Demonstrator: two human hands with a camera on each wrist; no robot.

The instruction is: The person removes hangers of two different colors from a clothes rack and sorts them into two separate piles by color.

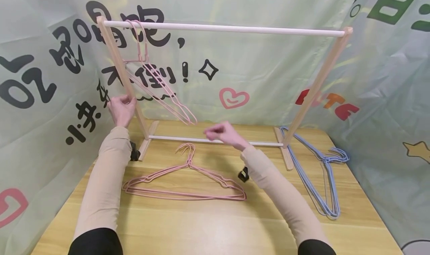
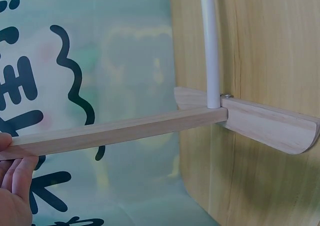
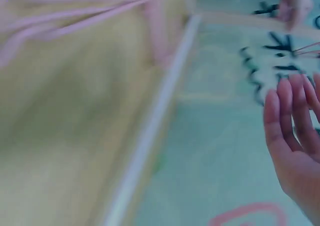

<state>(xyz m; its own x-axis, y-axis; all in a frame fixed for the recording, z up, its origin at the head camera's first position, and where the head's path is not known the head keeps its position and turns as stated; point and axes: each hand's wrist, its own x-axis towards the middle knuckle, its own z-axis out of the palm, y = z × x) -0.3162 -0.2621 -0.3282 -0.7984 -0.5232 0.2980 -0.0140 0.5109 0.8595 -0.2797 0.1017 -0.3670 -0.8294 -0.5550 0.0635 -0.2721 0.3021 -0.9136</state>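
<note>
My left hand (image 1: pixel 122 109) grips the left wooden post (image 1: pixel 115 57) of a small garment rack. In the left wrist view, the thumb lies over the post (image 2: pixel 115 131) and the fingers come from below it. Near the post, pink hangers (image 1: pixel 146 47) hang by their hooks from the white top rod (image 1: pixel 228 28). My right hand (image 1: pixel 226 134) is in the air before the lower rod, its fingers loosely bent and holding nothing. Below and between the hands, more pink hangers (image 1: pixel 190 161) lie stacked on the wooden table, hooks pointing away from me.
Blue hangers (image 1: pixel 326 159) lie in a stack at the right, partly behind the rack's right foot (image 1: pixel 286 156). The white lower rod (image 1: pixel 178 138) joins the two posts. A printed cloth (image 1: pixel 265 68) encloses the back and sides of the table (image 1: pixel 188 229).
</note>
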